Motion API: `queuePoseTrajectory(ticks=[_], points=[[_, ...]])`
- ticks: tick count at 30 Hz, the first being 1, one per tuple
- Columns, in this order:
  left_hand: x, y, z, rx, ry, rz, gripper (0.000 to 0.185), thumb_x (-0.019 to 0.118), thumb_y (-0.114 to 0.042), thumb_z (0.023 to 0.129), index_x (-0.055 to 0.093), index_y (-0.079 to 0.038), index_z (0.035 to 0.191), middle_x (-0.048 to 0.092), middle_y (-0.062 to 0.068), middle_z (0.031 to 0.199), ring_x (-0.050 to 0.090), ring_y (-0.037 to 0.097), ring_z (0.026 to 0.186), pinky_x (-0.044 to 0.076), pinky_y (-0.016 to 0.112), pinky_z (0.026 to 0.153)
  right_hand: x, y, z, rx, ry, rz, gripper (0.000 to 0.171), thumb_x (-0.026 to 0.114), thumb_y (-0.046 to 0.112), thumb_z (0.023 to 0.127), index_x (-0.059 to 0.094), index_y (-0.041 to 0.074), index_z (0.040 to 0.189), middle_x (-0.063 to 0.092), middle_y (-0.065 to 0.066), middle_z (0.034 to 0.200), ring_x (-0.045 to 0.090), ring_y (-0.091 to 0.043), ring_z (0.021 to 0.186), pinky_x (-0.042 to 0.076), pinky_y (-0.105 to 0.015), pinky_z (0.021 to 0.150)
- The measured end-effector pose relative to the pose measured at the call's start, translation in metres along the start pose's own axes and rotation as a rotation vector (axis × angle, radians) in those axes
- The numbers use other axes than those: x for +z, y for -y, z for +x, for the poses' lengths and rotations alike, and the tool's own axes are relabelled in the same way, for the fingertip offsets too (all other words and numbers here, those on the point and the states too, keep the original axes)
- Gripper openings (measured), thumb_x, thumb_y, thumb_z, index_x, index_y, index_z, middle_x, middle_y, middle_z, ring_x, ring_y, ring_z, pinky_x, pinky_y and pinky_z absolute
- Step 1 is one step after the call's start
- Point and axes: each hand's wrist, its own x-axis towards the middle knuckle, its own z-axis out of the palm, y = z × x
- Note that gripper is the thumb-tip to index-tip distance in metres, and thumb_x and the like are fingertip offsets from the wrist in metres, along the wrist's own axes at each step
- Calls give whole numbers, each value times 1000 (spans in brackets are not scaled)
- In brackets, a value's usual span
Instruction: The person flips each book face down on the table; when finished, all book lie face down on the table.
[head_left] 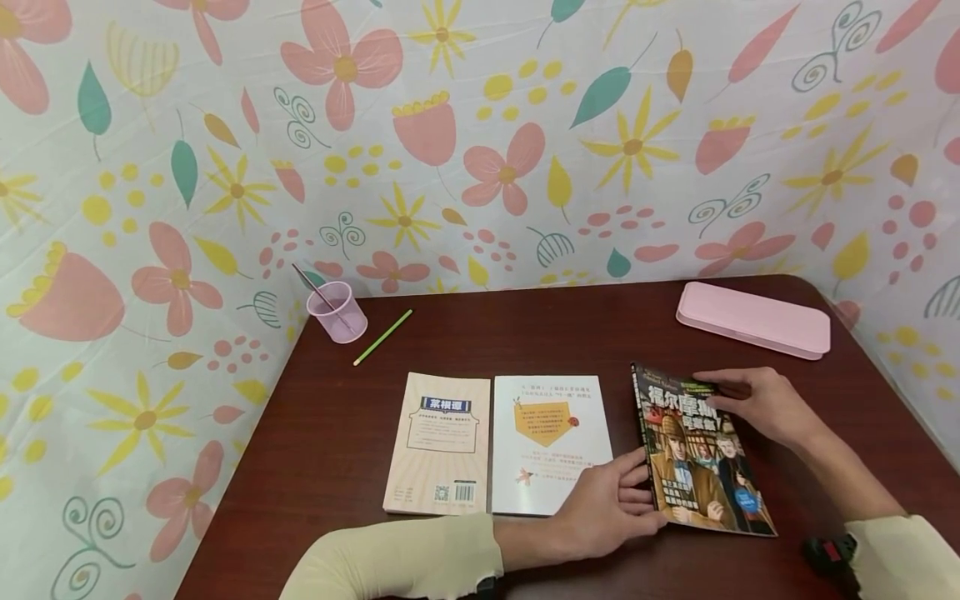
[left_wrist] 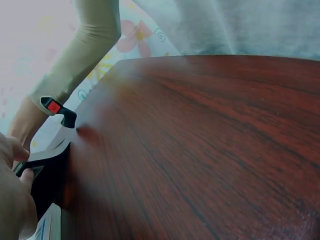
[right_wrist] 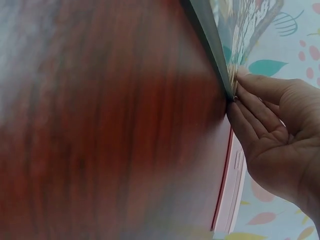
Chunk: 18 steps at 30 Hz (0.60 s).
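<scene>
The fingers of the left hand [head_left: 607, 512] curl against the near left edge of the magazine [head_left: 701, 454], thumb on top near the spine, pinching that edge. The fingers of the right hand [head_left: 757, 404] lie on the far end of the cover, and the right wrist view shows the fingertips [right_wrist: 250, 107] pinching the magazine's edge between them, so both hands grasp the same thing from opposite ends. The magazine rests on the surface [head_left: 525, 333] at the right, cover up, its long axis running away from the person and leaning slightly leftward at the far end. The left hand is at the nearer end, the right at the farther.

Just left of the magazine lie a white book [head_left: 551, 442] and, beside it, a beige book [head_left: 442, 442], side by side. Further back stand a pink cup [head_left: 337, 312], a green pencil [head_left: 382, 337] and, to the right, a pink case [head_left: 753, 321].
</scene>
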Motion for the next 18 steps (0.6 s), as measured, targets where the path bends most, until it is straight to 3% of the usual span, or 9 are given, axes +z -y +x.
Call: queuePoseTrajectory(ticks=[3, 5, 9, 12, 14, 16, 18], points=[[0, 2, 0, 31, -2, 26, 76, 78, -2, 94, 42, -4, 161, 61, 8, 148, 70, 3, 106, 57, 17, 85, 0, -2, 0, -15, -3, -5, 38, 77, 10, 99, 72, 3, 136, 66, -35, 132, 62, -11, 79, 42, -25, 59], [0, 3, -1, 52, -3, 42, 75, 79, -1, 94, 44, -4, 160, 61, 8, 148, 70, 2, 105, 57, 17, 85, 0, -3, 0, -31, -4, -13, 38, 77, 9, 99, 72, 3, 136, 68, -32, 131, 69, -22, 98, 45, -24, 63], [-2, 5, -2, 99, 8, 89, 74, 78, 0, 94, 44, -4, 160, 61, 9, 147, 69, 0, 105, 57, 16, 84, 1, -5, -1, -65, -16, -19, 39, 77, 6, 97, 72, 3, 136, 68, -32, 129, 66, -43, 113, 44, -22, 64], [-4, 7, -3, 135, 21, 136, 73, 77, -2, 95, 44, -5, 160, 60, 9, 148, 69, -2, 105, 57, 14, 83, 2, -6, -1, -92, -38, -22, 40, 79, 3, 95, 72, 3, 135, 69, -31, 129, 64, -47, 115, 44, -17, 66], [-4, 7, -3, 156, 33, 165, 73, 76, -3, 96, 43, -6, 161, 60, 8, 148, 68, -3, 106, 56, 14, 83, 2, -6, -1, -112, -57, -22, 41, 80, 1, 93, 73, 4, 134, 70, -28, 127, 66, -39, 113, 45, -13, 69], [-5, 8, -4, 178, 43, 206, 73, 75, -5, 97, 41, -6, 162, 60, 9, 148, 69, -4, 105, 55, 12, 83, 2, -6, 0, -130, -75, -20, 42, 82, -1, 91, 74, 5, 132, 72, -25, 125, 68, -18, 109, 45, -9, 72], [-7, 8, -4, 194, 53, 249, 72, 74, -8, 99, 40, -7, 163, 63, 9, 144, 69, -6, 103, 55, 11, 82, 0, -6, 0, -144, -91, -23, 43, 83, -1, 90, 75, 6, 131, 73, -22, 124, 60, 3, 107, 44, -7, 74]])
